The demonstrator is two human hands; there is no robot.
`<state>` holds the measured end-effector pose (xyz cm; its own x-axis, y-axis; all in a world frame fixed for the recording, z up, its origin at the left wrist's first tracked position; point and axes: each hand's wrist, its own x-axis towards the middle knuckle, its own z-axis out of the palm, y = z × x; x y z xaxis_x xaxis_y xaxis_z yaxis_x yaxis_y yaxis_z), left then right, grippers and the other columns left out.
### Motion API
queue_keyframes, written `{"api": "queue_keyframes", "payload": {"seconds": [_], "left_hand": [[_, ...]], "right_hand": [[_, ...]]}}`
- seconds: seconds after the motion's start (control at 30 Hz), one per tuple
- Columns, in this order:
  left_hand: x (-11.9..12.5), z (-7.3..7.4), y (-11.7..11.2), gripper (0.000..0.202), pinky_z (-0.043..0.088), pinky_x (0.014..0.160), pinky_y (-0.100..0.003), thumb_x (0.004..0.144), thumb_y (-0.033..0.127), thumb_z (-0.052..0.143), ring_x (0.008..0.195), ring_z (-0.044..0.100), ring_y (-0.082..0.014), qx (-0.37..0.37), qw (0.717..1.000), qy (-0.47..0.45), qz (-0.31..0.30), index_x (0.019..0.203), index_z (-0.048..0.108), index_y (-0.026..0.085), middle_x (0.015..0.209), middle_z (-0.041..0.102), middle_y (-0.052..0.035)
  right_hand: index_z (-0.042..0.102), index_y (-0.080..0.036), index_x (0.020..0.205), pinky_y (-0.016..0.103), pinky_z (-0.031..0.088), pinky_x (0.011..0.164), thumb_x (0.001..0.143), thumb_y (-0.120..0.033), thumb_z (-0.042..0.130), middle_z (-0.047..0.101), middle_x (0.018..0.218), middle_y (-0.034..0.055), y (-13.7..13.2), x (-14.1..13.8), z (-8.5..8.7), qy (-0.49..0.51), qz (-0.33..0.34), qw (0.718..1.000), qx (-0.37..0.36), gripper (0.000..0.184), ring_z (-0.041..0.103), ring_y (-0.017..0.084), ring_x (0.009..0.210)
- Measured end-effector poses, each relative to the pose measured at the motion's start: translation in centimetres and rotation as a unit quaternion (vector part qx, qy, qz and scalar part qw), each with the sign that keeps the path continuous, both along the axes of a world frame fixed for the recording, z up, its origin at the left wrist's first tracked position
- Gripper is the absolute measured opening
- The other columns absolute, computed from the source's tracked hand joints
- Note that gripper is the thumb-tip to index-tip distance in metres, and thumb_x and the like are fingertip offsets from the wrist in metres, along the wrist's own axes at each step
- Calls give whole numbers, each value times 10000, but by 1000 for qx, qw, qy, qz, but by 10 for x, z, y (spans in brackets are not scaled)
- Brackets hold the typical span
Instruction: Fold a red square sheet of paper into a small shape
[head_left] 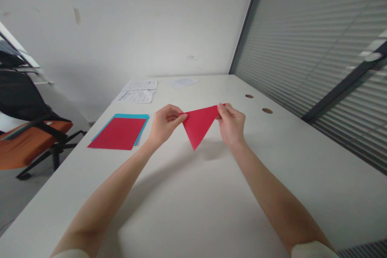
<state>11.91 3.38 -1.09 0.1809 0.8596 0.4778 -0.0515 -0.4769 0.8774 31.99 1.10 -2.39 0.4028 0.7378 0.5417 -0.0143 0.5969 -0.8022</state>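
A red sheet of paper [198,125], folded into a triangle, is held up between my two hands over the white table [193,197]. Its long edge runs along the top and one corner points down toward me. My left hand [166,123] pinches the upper left corner between thumb and fingers. Near the upper right corner, my right hand [232,123] grips the paper, thumb in front, and a small red tip shows past the fingers. The paper casts a shadow on the tabletop below.
Left of my hands lies a stack of coloured paper, red [121,132] on top with blue [144,120] beneath. Printed sheets [137,92] lie toward the wall. Two round holes [267,111] pierce the table's right side, by the blinds [317,48]. An orange office chair [33,141] stands left.
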Motion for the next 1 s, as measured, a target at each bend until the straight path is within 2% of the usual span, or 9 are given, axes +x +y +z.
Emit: {"api": "queue_keyframes", "payload": {"seconds": [0.5, 0.57, 0.73, 0.83, 1.0], "left_hand": [[0, -1, 1, 297, 517, 607, -243, 662, 375, 829, 651, 660, -142, 6, 1000, -16, 26, 779, 644, 175, 670, 679, -14], [1, 0, 0, 336, 522, 619, -249, 659, 406, 830, 656, 660, -141, -22, 999, -26, 11, 840, 667, 174, 683, 687, -14], [10, -2, -5, 456, 557, 747, -320, 692, 496, 797, 800, 695, -186, -122, 987, -67, -77, 1004, 718, 172, 863, 748, -71], [14, -4, -7, 427, 563, 755, -335, 680, 511, 803, 785, 694, -196, -147, 981, -80, -96, 922, 741, 164, 822, 748, -72], [14, -6, -6, 350, 559, 716, -319, 688, 503, 800, 686, 664, -165, -138, 983, -94, -78, 740, 738, 162, 697, 717, -43]], "right_hand": [[549, -203, 538, 291, 386, 606, 782, -487, 734, 427, 645, -28, 0, -1, 0, 7, 2, 1000, -1, 418, 432, 113, 630], [536, -203, 537, 289, 389, 595, 769, -505, 738, 417, 646, -30, 0, -3, 1, 15, 0, 1000, -3, 430, 428, 113, 625], [506, -200, 522, 287, 390, 595, 782, -508, 720, 407, 655, -32, 0, -6, -1, 23, -14, 1000, -1, 456, 420, 107, 619], [527, -200, 521, 292, 388, 603, 789, -493, 718, 420, 664, -26, 1, -7, -3, 18, -24, 1000, 0, 441, 429, 109, 626], [532, -201, 502, 302, 386, 613, 779, -465, 741, 419, 655, -26, 0, -7, -1, 28, -12, 1000, 6, 436, 431, 111, 623]]}}
